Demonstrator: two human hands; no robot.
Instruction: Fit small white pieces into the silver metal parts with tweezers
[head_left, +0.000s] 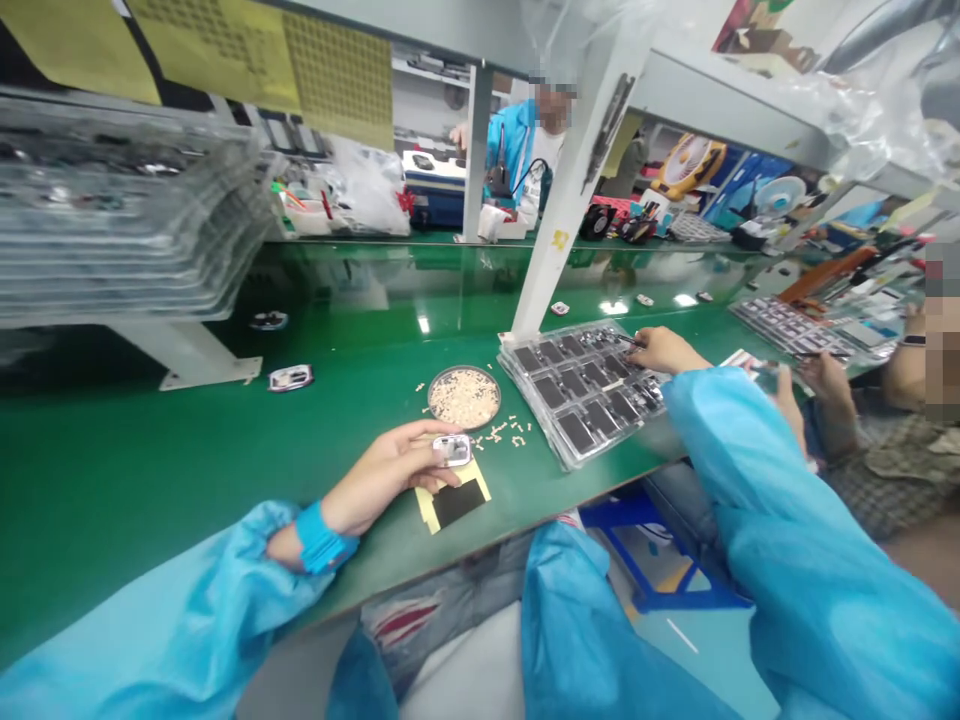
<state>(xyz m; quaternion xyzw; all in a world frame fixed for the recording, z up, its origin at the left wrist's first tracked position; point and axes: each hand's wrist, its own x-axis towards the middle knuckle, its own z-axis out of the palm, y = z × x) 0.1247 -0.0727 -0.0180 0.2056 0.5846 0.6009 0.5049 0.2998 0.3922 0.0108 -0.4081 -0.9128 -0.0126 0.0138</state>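
Note:
Pinched between the thumb and fingers of my left hand (pixel 390 468) is a small white device with a rounded case (pixel 452 451). Below it on the green bench lies a black pad edged with yellow tape (pixel 459 503). A round dish of small beige pieces (pixel 464 398) stands just beyond, with loose pieces (pixel 496 433) scattered beside it. My right hand (pixel 667 350) reaches over the far right part of a clear compartment tray (pixel 564 452) holding dark rectangular parts. Its fingers are closed on a thin dark tool (pixel 628 340), probably tweezers, whose tip is at the tray.
Similar devices lie on the bench (pixel 290 377), farther left and at the back. Stacked clear trays (pixel 135 240) stand on a raised shelf at left. A white post (pixel 559 215) rises behind the parts tray. Another person's hands (pixel 825 380) work at right; a person in blue is opposite.

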